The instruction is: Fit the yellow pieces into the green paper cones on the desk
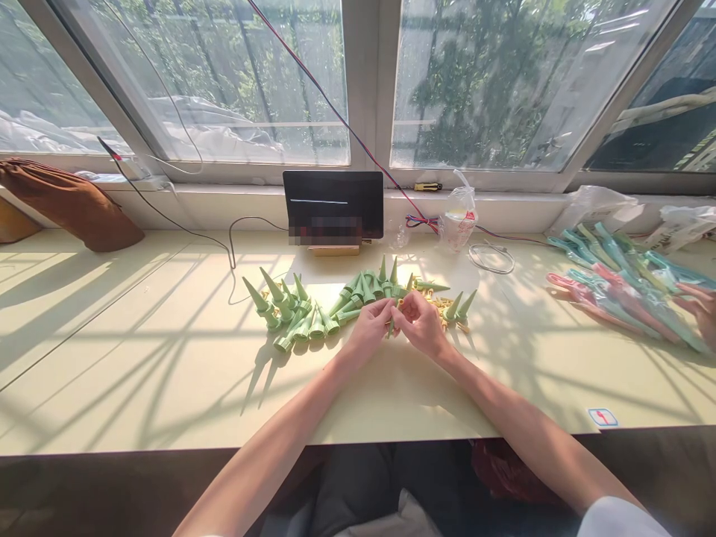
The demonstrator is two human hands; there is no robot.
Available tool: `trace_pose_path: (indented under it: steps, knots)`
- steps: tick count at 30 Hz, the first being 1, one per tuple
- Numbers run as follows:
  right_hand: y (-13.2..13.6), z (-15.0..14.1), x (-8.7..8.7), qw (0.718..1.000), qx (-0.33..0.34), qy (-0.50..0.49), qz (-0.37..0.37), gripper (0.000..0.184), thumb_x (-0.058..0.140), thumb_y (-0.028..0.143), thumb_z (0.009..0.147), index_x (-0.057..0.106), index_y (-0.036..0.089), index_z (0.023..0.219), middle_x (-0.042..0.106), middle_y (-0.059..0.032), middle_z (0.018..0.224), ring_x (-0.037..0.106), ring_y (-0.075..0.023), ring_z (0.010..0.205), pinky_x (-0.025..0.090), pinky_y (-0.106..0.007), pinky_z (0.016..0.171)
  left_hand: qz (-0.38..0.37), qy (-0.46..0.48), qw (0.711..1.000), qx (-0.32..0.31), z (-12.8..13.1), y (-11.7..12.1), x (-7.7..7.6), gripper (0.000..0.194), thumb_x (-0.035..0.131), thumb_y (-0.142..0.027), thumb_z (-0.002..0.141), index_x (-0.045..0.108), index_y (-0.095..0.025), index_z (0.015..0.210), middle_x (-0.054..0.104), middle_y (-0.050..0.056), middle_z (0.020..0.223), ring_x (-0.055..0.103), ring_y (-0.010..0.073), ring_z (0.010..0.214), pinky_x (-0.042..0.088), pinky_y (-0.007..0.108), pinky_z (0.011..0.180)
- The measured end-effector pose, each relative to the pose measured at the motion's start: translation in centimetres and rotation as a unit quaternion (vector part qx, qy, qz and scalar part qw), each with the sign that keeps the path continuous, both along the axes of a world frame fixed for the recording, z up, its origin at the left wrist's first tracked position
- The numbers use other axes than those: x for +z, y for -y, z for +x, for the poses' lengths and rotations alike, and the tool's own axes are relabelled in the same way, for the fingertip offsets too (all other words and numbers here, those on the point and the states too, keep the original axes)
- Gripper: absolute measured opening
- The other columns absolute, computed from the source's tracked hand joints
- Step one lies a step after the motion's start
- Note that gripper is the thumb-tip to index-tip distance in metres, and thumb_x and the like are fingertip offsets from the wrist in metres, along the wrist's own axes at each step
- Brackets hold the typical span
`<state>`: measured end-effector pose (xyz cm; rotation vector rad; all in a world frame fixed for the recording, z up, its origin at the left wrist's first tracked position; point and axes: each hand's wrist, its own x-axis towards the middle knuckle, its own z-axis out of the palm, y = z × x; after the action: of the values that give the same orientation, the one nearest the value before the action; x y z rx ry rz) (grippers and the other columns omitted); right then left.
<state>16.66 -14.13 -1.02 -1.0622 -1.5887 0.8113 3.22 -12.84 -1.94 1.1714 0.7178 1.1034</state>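
My left hand (371,324) and my right hand (421,322) meet over the middle of the pale table (168,373), fingers pinched together on one green cone-shaped spike (391,324) held between them. Just beyond my hands lies a heap of several more green cone spikes (313,309), some standing on end. Small yellow pieces (439,303) are scattered behind my right hand among the cones.
A dark tablet (333,206) leans on a stand at the back. A plastic bag (459,218) and a coiled cable (491,258) lie right of it. Packaged pastel clips (615,287) are piled far right, where another person's hand (702,309) rests. A brown bag (70,201) sits far left.
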Motion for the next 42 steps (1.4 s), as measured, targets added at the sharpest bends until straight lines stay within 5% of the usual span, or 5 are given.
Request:
trace_pose_path:
  steps: [21, 42]
  knots:
    - [-0.43, 0.36, -0.27, 1.0, 0.001, 0.018, 0.021, 0.02, 0.061, 0.026, 0.081, 0.042, 0.024, 0.075, 0.056, 0.0043, 0.059, 0.061, -0.0152, 0.049, 0.043, -0.026, 0.045, 0.007, -0.014, 1.0, -0.007, -0.34, -0.08, -0.43, 0.045, 0.062, -0.056, 0.085, 0.058, -0.016, 0.066, 0.049, -0.001, 0.061, 0.041, 0.0074, 0.05, 0.037, 0.025, 0.053]
    - [-0.56, 0.69, -0.59, 0.999, -0.01, 0.024, 0.033, 0.029, 0.07, 0.038, 0.081, 0.046, 0.023, 0.076, 0.055, 0.0047, 0.059, 0.058, -0.0128, 0.048, 0.045, -0.025, 0.046, -0.016, 0.03, 0.999, -0.021, -0.13, -0.18, -0.16, 0.039, 0.064, -0.05, 0.087, 0.056, -0.015, 0.07, 0.043, -0.003, 0.063, 0.041, 0.0068, 0.053, 0.033, 0.024, 0.054]
